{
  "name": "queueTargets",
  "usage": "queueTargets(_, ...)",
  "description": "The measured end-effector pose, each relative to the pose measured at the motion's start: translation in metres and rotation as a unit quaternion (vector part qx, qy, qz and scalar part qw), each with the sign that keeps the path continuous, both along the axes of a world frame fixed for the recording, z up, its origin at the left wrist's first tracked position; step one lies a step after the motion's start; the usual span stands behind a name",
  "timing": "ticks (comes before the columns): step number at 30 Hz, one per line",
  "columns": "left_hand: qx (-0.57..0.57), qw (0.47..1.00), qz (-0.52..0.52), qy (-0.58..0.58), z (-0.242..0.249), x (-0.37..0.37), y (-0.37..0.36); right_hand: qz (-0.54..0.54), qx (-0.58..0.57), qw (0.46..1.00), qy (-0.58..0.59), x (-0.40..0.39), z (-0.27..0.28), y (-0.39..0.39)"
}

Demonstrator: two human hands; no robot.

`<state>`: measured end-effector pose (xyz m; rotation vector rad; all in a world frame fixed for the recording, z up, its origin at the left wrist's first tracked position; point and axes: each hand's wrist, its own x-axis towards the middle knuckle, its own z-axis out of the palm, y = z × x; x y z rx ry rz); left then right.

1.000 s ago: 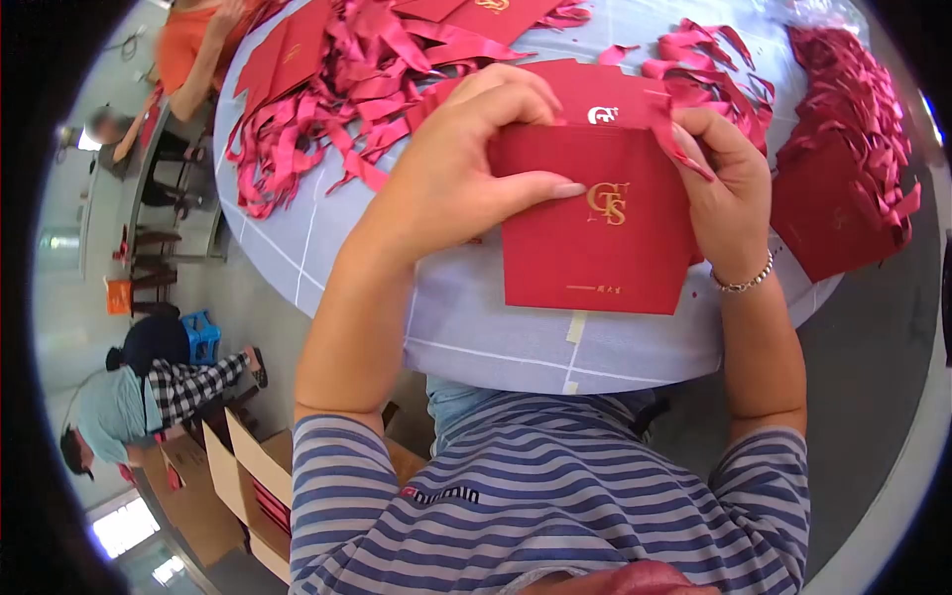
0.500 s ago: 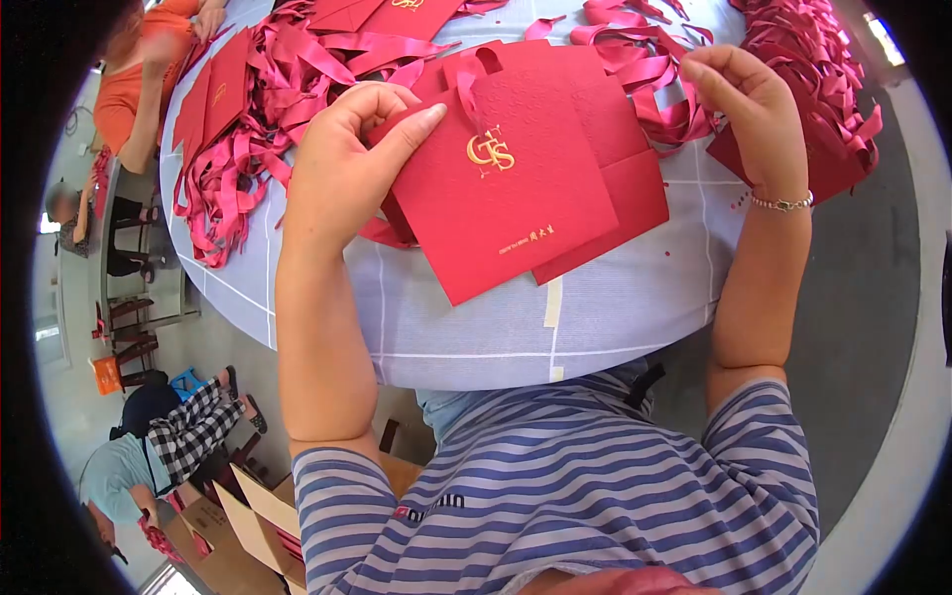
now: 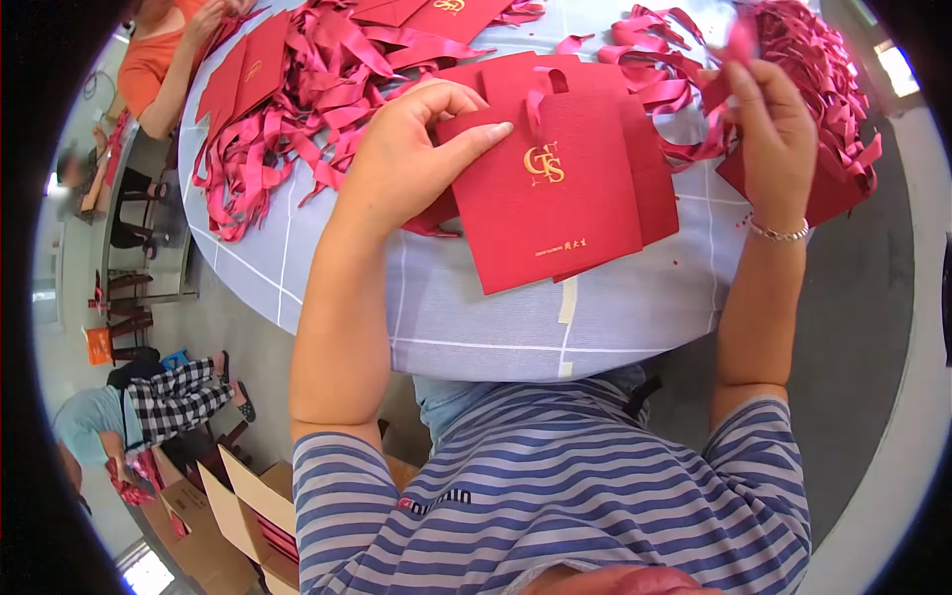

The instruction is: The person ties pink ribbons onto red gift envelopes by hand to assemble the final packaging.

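Note:
My left hand (image 3: 426,139) pinches the upper left corner of a red bag (image 3: 555,208) with a gold logo, thumb on its front. Several more red bags (image 3: 654,188) lie fanned out behind it. A short pink ribbon shows at the top opening of the front bag. Over the right side of the table, my right hand (image 3: 769,124) is raised with thumb and fingers closed on a pink ribbon (image 3: 738,45), blurred at its top end. Loose pink ribbons (image 3: 659,89) lie just left of that hand.
Ribbons (image 3: 322,89) and red bags (image 3: 260,64) are heaped at the table's left. Another ribbon pile (image 3: 808,79) lies at the right edge. A person in orange (image 3: 154,69) sits at the far left; another bends by open cardboard boxes (image 3: 243,496) at lower left.
My right hand, whose fingertips showed no clear ribbon before, now has a pink ribbon at them. The front bag in my left hand has turned more upright and shifted right in view.

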<state>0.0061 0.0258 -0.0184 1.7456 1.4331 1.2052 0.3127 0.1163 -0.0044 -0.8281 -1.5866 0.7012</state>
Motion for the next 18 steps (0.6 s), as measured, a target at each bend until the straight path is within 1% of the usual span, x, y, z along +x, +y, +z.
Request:
queueTargets(2, 0.001, 1.000, 0.005, 0.022, -0.001, -0.003, 0.001, 0.068, 0.002, 0.996, 0.049, -0.016, 0.027, -0.017)
queueTargets(3, 0.001, 1.000, 0.003, 0.021, 0.001, -0.003, 0.000, 0.127, -0.006, 0.991, 0.033, -0.019, 0.033, -0.022)
queueTargets(5, -0.052, 0.998, 0.015, -0.012, 0.007, -0.003, -0.002, 0.130, -0.047, 0.976, -0.168, -0.015, 0.037, -0.026)
queueTargets(6, -0.053, 0.998, 0.014, -0.013, 0.007, -0.004, -0.001, 0.141, 0.036, 0.955, -0.259, -0.016, 0.030, -0.025)
queueTargets(8, -0.067, 0.997, 0.040, 0.002, 0.006, -0.008, 0.000, 0.184, -0.073, 0.904, -0.378, -0.014, 0.031, -0.030)
queueTargets(9, -0.055, 0.997, 0.048, 0.030, 0.004, -0.010, 0.001, 0.166, -0.034, 0.907, -0.385, -0.012, 0.023, -0.026)
queueTargets(10, -0.053, 0.997, 0.049, 0.028, 0.003, -0.008, 0.000, 0.166, -0.033, 0.906, -0.388, -0.007, 0.021, -0.027)
queueTargets(12, -0.021, 0.998, 0.052, 0.016, 0.000, -0.006, 0.001, 0.108, -0.072, 0.933, -0.335, -0.005, 0.019, -0.026)
queueTargets(13, -0.023, 0.998, 0.055, 0.017, 0.001, -0.005, 0.000, 0.111, -0.072, 0.933, -0.334, -0.007, 0.019, -0.028)
queueTargets(15, -0.004, 0.998, 0.052, 0.033, 0.002, -0.003, 0.000, 0.143, -0.048, 0.949, -0.278, -0.014, 0.023, -0.034)
queueTargets(16, -0.009, 0.998, 0.053, 0.034, 0.001, -0.004, 0.001, 0.145, -0.052, 0.949, -0.276, -0.017, 0.028, -0.039)
queueTargets(18, 0.001, 0.998, 0.051, 0.032, -0.002, -0.006, 0.003, 0.256, -0.104, 0.889, -0.365, -0.025, 0.038, -0.051)
